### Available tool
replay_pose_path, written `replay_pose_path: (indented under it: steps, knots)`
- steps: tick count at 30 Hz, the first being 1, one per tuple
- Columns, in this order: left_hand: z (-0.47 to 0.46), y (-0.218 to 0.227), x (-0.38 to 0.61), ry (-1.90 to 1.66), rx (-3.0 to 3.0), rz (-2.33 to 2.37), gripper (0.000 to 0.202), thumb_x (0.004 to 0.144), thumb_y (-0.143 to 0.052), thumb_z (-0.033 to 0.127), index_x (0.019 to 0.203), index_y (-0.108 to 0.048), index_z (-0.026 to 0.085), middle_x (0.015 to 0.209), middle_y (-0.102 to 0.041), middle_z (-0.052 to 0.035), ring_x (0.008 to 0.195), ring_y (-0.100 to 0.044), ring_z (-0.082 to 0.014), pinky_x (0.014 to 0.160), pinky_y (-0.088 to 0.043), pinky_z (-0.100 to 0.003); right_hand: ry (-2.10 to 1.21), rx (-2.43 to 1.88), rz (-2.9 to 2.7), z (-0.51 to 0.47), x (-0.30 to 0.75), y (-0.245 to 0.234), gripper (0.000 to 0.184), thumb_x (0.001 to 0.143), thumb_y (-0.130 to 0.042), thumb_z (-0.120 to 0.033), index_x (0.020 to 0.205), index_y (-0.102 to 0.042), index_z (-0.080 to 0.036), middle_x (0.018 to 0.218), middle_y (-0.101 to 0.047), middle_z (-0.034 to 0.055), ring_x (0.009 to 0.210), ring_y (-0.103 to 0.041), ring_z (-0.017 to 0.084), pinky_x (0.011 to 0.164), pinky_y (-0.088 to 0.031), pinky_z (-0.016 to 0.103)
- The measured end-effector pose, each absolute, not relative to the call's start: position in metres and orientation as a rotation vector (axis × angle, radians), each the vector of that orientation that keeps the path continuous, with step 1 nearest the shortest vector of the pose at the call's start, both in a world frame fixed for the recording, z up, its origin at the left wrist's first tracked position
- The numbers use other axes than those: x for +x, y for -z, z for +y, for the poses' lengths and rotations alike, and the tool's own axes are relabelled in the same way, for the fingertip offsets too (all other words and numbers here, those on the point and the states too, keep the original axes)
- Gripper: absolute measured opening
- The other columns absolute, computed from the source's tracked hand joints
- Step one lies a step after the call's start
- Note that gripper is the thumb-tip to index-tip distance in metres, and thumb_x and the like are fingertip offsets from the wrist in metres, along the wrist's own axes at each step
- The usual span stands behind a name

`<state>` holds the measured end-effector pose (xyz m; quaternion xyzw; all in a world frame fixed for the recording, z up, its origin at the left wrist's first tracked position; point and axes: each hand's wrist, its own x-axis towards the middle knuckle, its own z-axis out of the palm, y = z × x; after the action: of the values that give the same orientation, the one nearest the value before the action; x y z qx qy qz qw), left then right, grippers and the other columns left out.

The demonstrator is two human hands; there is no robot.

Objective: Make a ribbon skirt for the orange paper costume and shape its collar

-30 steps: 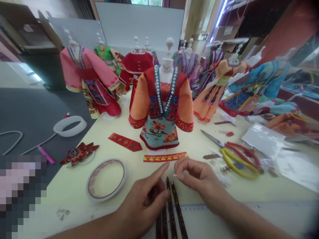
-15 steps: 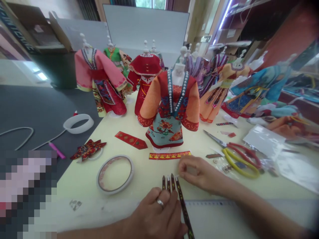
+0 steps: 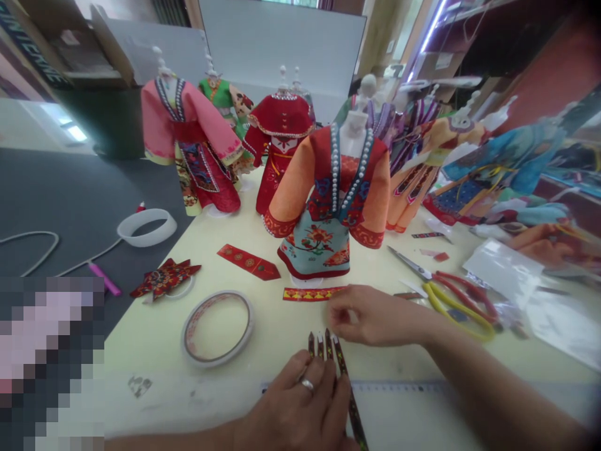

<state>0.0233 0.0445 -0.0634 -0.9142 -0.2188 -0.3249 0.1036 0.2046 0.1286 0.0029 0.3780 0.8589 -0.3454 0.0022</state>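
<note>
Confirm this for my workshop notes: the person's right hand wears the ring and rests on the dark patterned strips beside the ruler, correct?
No: the ring is on the left hand, not the right hand, as the head view shows. The left hand rests on the dark patterned strips beside the ruler.

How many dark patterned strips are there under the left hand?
4 visible: three tips beyond the left hand, one longer strip beside its fingers. More may be hidden.

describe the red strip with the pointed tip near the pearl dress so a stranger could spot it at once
On the pale table, find the small dress with pearl trim at the front. Left of its hem lies a red strip, slanting, with one end cut to a point. Unlike the straight yellow-and-red strip below the hem, it is mostly red and tapers.
</note>
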Motion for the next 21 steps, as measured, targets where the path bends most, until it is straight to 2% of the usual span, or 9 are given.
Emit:
replay_pose_path:
  steps: [6, 15, 21]
  knots:
    - [0.0445, 0.0634, 0.0207, 0.913, -2.722, -0.644, 0.044, 0.093, -0.032, 0.036, 0.099, -0.062, 0.005, 0.087, -0.068, -0.0175, 0.079, -0.060, -0.0252, 0.078, -0.042, -0.042, 0.974, 1.143, 2.713, 0.1315, 0.2015, -0.0030, 0.010, 0.072, -0.050, -0.013, 0.067, -0.058, -0.017, 0.067, -0.060, 0.0000, 0.061, -0.049, 0.011, 0.058, -0.034, 0.023]
    - [0.0459, 0.0603, 0.0190, 0.856, -2.761, -0.701, 0.041, 0.090, -0.040, 0.037, 0.103, -0.061, 0.005, 0.092, -0.068, -0.0182, 0.085, -0.060, -0.0264, 0.080, -0.042, -0.041, 0.840, 1.138, 2.736, 0.1315, 0.1974, -0.0018, 0.009, 0.071, -0.050, -0.014, 0.063, -0.053, -0.018, 0.065, -0.058, -0.0004, 0.060, -0.046, 0.012, 0.059, -0.033, 0.025]
    - [0.0464, 0.0589, 0.0215, 0.879, -2.770, -0.729, 0.041, 0.089, -0.041, 0.037, 0.102, -0.061, 0.005, 0.091, -0.068, -0.0180, 0.082, -0.059, -0.0259, 0.079, -0.042, -0.041, 0.786, 1.108, 2.764, 0.1316, 0.1951, -0.0008, 0.010, 0.072, -0.049, -0.014, 0.065, -0.054, -0.018, 0.067, -0.058, 0.0009, 0.066, -0.050, 0.014, 0.064, -0.035, 0.026]
